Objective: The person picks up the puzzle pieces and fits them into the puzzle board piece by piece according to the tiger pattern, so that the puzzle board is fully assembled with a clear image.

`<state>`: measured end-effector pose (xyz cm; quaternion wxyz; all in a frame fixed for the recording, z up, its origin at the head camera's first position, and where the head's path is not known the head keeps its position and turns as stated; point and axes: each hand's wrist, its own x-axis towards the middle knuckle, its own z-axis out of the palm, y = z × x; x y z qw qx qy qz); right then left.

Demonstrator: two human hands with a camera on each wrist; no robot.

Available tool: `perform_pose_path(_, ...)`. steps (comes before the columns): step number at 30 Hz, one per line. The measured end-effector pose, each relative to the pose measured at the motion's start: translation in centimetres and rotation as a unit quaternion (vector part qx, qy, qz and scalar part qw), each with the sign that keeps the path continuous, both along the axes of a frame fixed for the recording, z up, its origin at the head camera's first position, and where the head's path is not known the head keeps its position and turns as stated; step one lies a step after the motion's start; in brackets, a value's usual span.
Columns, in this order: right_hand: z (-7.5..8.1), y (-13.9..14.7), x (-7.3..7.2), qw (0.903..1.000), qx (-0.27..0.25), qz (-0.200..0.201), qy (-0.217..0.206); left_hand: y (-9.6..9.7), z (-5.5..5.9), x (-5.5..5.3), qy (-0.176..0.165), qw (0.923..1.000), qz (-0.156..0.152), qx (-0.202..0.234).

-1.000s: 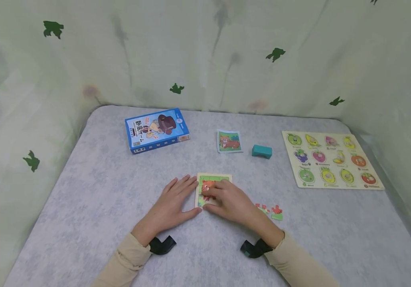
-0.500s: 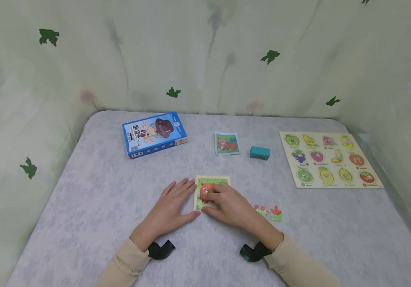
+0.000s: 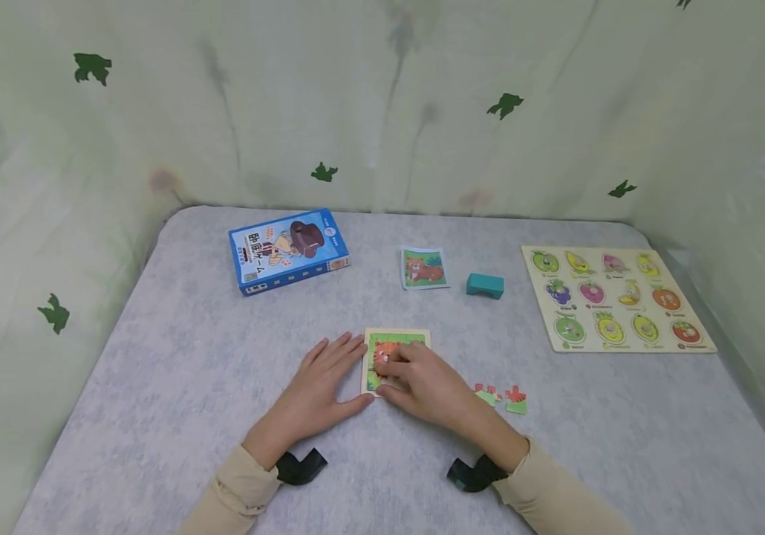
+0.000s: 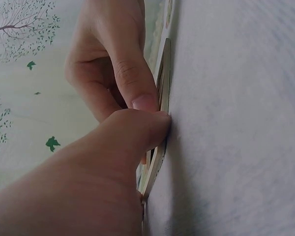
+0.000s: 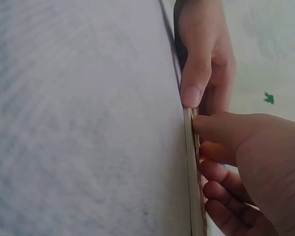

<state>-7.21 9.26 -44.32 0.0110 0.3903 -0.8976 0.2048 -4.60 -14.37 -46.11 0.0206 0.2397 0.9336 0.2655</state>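
A small wooden tray puzzle (image 3: 397, 331) with an orange tiger on green lies flat in front of me in the head view. My left hand (image 3: 318, 383) rests spread at its left side, with the fingertips along the edge and the thumb at the lower left corner. Over the puzzle's right part bends my right hand (image 3: 429, 379), thumb and curled index finger pinching a puzzle piece (image 3: 383, 377) low on the left. Much of that piece and of the picture is hidden under the hand. Loose red and green puzzle pieces (image 3: 516, 399) lie right of my right hand.
A blue game box (image 3: 289, 249) lies at the back left. Beyond the puzzle are a tiger picture card (image 3: 425, 269) and a teal block (image 3: 486, 285). A wooden fruit board (image 3: 543, 345) lies at the right. A pale curtain (image 3: 382, 96) hangs behind the table.
The head view has shifted slightly. My right index finger has moved slightly over the puzzle; the left hand stays at its edge, and the loose pieces have not moved.
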Motion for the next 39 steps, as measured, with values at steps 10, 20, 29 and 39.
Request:
perform_pose_path(10, -0.09, -0.01, 0.13, 1.0000, -0.006, -0.005, 0.004, 0.06, 0.14, -0.02, 0.016, 0.9999, -0.005, -0.001)
perform_pose_path(20, -0.02, -0.16, 0.15, 0.9997, -0.017, -0.015, -0.012, 0.00, 0.16, 0.00, 0.013, 0.9999, -0.003, -0.004)
perform_pose_path(29, -0.10, -0.08, 0.08, 0.9993, -0.023, -0.018, -0.024, 0.02, 0.05, 0.02, 0.012, 0.9999, -0.004, -0.002)
perform_pose_path(39, -0.17, -0.11, 0.17, 0.9987, -0.032, -0.025, -0.031, 0.02, -0.02, 0.04, 0.009, 0.9999, -0.003, -0.003)
